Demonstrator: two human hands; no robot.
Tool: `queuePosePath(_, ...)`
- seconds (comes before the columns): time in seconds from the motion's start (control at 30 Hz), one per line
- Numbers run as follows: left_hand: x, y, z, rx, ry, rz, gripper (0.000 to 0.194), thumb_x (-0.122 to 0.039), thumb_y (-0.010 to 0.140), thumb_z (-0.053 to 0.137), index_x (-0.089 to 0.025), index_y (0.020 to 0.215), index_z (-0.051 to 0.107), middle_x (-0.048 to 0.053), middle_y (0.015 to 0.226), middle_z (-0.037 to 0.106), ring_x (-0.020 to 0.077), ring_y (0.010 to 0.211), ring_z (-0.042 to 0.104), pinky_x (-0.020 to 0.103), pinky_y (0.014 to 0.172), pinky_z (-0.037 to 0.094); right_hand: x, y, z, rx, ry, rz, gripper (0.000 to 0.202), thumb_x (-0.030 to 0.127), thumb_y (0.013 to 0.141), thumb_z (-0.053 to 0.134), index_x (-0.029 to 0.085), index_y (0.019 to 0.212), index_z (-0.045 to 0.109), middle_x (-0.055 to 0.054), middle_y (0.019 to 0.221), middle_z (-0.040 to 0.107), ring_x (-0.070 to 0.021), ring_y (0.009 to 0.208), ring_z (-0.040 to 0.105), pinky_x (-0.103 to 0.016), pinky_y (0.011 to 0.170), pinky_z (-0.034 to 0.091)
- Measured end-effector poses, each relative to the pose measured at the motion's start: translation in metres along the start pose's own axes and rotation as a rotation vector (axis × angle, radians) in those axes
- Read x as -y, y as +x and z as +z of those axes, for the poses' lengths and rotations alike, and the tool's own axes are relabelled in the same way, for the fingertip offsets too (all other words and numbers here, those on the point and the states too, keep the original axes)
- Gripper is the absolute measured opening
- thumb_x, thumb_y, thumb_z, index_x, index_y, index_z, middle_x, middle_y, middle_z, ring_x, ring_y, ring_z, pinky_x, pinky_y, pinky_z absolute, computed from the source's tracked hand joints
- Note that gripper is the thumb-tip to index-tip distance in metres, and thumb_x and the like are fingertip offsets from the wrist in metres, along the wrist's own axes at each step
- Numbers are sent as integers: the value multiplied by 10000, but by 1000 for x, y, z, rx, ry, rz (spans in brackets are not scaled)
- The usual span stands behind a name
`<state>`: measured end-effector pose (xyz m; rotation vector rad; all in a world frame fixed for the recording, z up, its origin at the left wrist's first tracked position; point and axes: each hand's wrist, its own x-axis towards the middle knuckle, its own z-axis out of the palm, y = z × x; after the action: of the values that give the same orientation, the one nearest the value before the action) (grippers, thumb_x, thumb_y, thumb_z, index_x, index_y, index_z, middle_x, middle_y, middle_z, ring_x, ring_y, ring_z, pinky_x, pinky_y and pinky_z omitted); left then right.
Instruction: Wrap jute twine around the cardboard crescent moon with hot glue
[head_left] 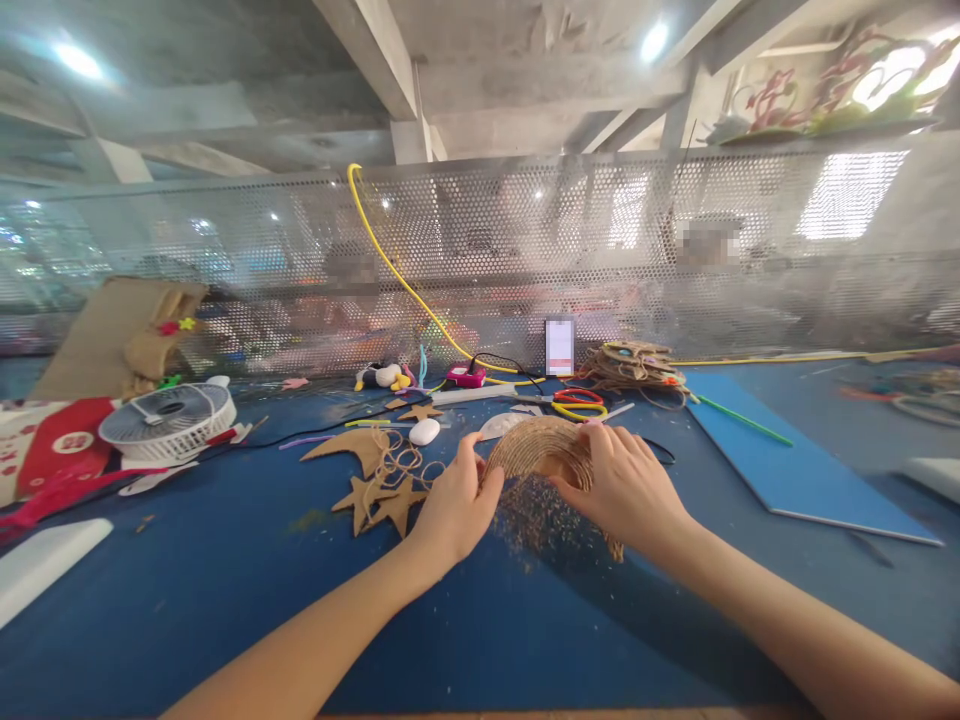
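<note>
Head view: left hand (459, 502) and right hand (631, 482) hold a twine-covered arc (536, 442), fingers (469, 455) closed on its sides, over the bench (315, 620)

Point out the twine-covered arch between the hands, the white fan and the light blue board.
Twine-covered arch (537, 438): head view, on the top of its curved band.
White fan (166, 424): head view, on its grille.
Light blue board (806, 465): head view, on the middle of its flat face.
</note>
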<state>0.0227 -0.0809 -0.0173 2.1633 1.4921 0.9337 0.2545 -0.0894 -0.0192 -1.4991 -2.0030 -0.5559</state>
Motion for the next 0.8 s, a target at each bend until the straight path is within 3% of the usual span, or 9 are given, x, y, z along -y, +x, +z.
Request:
queuePosePath(0.1,2,4,6,76,-384,-26,427,-385,988,428,-121,1323,411,152,1082,658,196,835,696,313,604,592,-8,6,-2,-116,-10,-28,508,485,804,667,141,1144,512,-165,1078,677,-345,1034,618,-472,883,469)
queuePosePath(0.2,-1,6,8,110,-548,20,331,-366,1023,376,-153,1242,504,160,1216,648,196,1044,677,352,817,605,-16,11,-5,-195,27,-100,578,489,809,680,133,1216,474,-193,1231,641,-344,1113,590,-484,942,445)
queuePosePath(0.27,-4,7,5,128,-675,43,325,-359,1000,455,-166,1251,529,141,1274,644,211,1147,642,394,963,550,-20,12,-6,-206,76,-166,604,496,812,682,141,1242,452,-194,1286,623,-336,1147,581,-491,974,426)
queuePosePath(0.33,-7,8,0,160,-781,0,384,-376,948,559,-168,1271,547,127,1250,668,234,1149,644,398,983,528,-20,12,-7,-208,129,-261,605,468,822,680,153,1273,429,-190,1320,612,-324,1188,570,-503,1017,393)
queuePosePath(0.43,-11,7,-4,193,-833,-102,474,-408,849,704,-167,1245,609,113,1145,719,267,1065,673,376,904,542,-15,9,-8,-185,188,-415,602,400,830,675,162,1312,403,-196,1378,579,-313,1236,556,-527,1067,340)
queuePosePath(0.53,-14,4,-3,202,-751,-117,419,-375,763,799,-166,1116,713,92,1075,745,275,1015,674,356,869,531,-9,6,-9,-122,221,-494,622,348,840,665,160,1360,379,-203,1445,526,-308,1299,515,-534,1091,328)
queuePosePath(0.67,-11,3,4,107,-870,-302,338,-320,690,863,-131,948,752,92,936,758,235,881,679,301,769,532,-1,2,-11,-123,310,-434,672,262,847,660,163,1429,341,-200,1518,440,-315,1386,409,-533,1095,362)
queuePosePath(0.73,-9,4,7,59,-974,-379,363,-332,705,852,-132,982,730,97,957,755,214,855,682,288,738,544,5,-2,-12,-176,441,-346,505,221,865,634,195,1331,443,-163,1366,583,-289,1279,509,-499,1043,425)
queuePosePath(0.8,-8,5,9,53,-1036,-411,390,-357,747,813,-152,1058,698,98,1023,748,200,855,690,288,723,561,12,-5,-11,-179,611,-199,238,194,898,578,225,1131,541,-94,1091,689,-236,1071,622,-437,945,494)
